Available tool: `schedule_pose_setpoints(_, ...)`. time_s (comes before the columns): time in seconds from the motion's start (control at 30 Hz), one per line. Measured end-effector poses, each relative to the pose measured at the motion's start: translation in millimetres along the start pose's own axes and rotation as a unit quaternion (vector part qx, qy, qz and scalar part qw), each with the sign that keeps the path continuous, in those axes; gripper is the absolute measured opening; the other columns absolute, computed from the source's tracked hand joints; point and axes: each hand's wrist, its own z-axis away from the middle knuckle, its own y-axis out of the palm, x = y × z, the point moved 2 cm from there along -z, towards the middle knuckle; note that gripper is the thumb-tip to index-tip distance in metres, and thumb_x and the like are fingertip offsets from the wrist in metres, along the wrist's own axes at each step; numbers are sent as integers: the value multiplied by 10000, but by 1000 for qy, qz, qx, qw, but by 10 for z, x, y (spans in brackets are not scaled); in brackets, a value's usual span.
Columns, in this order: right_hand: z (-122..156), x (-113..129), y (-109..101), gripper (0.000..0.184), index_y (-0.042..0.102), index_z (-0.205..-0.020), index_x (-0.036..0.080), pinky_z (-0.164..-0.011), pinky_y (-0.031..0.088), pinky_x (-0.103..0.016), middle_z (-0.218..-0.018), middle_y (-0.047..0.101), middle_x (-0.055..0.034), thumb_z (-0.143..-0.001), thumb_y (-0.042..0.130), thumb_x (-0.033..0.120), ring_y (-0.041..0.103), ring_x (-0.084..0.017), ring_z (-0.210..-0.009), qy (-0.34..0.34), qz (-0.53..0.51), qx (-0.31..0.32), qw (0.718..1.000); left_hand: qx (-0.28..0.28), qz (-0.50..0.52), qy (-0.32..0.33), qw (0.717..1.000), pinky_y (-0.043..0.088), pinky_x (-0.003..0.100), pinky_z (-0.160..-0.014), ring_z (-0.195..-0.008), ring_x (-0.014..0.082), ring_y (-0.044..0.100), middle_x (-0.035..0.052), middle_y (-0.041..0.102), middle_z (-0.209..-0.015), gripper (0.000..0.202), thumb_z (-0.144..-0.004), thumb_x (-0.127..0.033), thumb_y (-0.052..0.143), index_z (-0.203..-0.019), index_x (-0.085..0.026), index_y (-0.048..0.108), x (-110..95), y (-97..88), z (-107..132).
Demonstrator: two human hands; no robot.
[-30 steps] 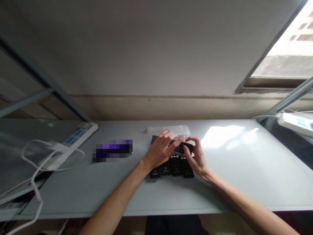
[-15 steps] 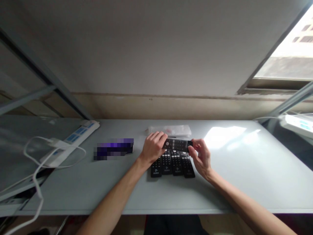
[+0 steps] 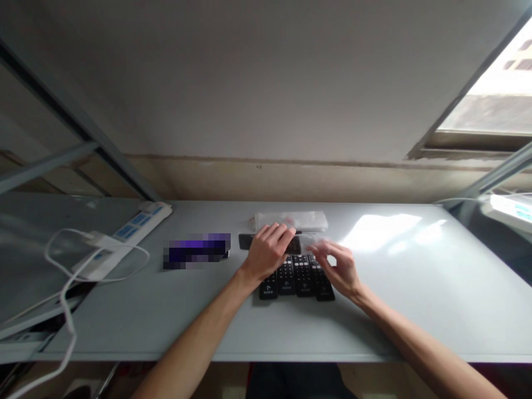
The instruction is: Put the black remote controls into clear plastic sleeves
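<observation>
My left hand (image 3: 272, 246) is wrapped over the middle of a black remote control (image 3: 246, 241), held level above the table. One end of it sticks out to the left of the hand, the other to the right. From its right end comes a clear plastic sleeve (image 3: 310, 241), whose far edge my right hand (image 3: 337, 263) pinches between thumb and fingers. Whether part of the remote is inside the sleeve, I cannot tell. Below, several black remotes (image 3: 286, 280) lie side by side on the table, their upper ends partly covered by my left hand and the held remote.
Behind my hands lies a white translucent plastic packet (image 3: 291, 220). A blurred-out purple and dark object (image 3: 197, 252) sits to the left. Farther left are a white power strip (image 3: 137, 227) and a looping white cable (image 3: 62, 305). The grey table (image 3: 394, 310) ends at a front edge.
The held remote has shifted left, now jutting out past my left hand. My right hand has gone from the remote's right end to the clear sleeve, which now shows between the hands.
</observation>
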Motion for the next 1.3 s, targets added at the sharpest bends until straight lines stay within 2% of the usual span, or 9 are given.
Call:
schedule_pose_setpoints(0.2, -166, -66, -222, 237, 678, -1225, 313, -524, 498, -278, -896, 675, -4, -1003, 670, 396, 633, -154, -646, 112, -189, -174, 960, -8, 28, -71, 997, 556, 355, -754, -952, 255, 736, 86, 739, -1147, 447, -961, -237, 687, -1376, -192, 527, 69, 76, 39)
schedule_pose_setpoints(0.3, -139, -177, -102, 488, 567, -1388, 329, -619, 557, -302, -1059, 712, -27, -950, 725, 476, 697, -193, -817, 191, -266, -126, 937, -11, 39, -109, 993, 544, 321, -676, -941, 241, 755, 71, 744, -1181, 437, -971, -234, 685, -1378, -206, 527, 70, 86, 50)
schedule_pose_setpoints(0.47, -93, -275, 75, 370, 746, -814, 172, -726, 526, -302, -789, 725, -36, -881, 795, 533, 643, -178, -747, 284, -239, -6, 929, 11, 68, -22, 997, 573, 357, -806, -1003, 254, 732, 87, 730, -1133, 513, -1043, -433, 620, -1465, -173, 484, -46, 52, 19)
schedule_pose_setpoints(0.67, -390, -591, -629, 476, 688, -1022, 206, -738, 560, -272, -908, 741, -25, -840, 770, 638, 702, -173, -834, 251, -322, -225, 885, 11, 96, -24, 995, 534, 388, -894, -1009, 238, 682, 85, 714, -1100, 368, -1125, -329, 416, -1421, -171, 567, 56, 3, 39)
schedule_pose_setpoints(0.77, -406, -895, -1055, 667, 552, -1165, 255, -549, 512, -267, -821, 673, 30, -717, 848, 650, 639, -162, -612, 280, -216, -284, 891, -1, 101, -50, 994, 516, 364, -847, -918, 215, 658, 64, 690, -955, 314, -1115, -231, 395, -1093, -177, 703, 187, -3, 64)
schedule_pose_setpoints(0.83, -352, -1062, -1201, 856, 468, -1325, 275, -525, 494, -287, -849, 649, 40, -648, 905, 563, 618, -177, -582, 299, -90, -249, 917, -9, 101, -60, 993, 508, 360, -837, -890, 213, 643, 57, 680, -911, 311, -1105, -222, 420, -985, -182, 705, 249, -1, 74)
schedule_pose_setpoints(0.93, -251, -1174, -1203, 696, 490, -1399, 245, -688, 539, -370, -908, 650, -20, -799, 775, 452, 653, -237, -742, 254, 157, -142, 944, -15, 109, -70, 992, 503, 355, -825, -865, 208, 636, 51, 681, -888, 292, -1091, -215, 449, -938, -186, 696, 286, 21, 81)
schedule_pose_setpoints(1.07, -161, -1139, -1050, 527, 550, -1443, 164, -839, 526, -451, -1069, 669, -175, -941, 544, 323, 649, -347, -1001, 217, 411, -18, 885, -3, 131, -70, 989, 504, 355, -823, -865, 207, 642, 49, 690, -884, 274, -1077, -201, 465, -922, -191, 691, 263, 85, 94)
schedule_pose_setpoints(1.3, -191, -950, -941, 585, 521, -1500, 118, -742, 535, -419, -1193, 613, -232, -937, 503, 277, 671, -347, -940, 245, 471, 66, 845, 13, 146, -59, 987, 498, 363, -828, -880, 213, 639, 44, 691, -899, 264, -1086, -213, 465, -928, -194, 675, 267, 184, 119)
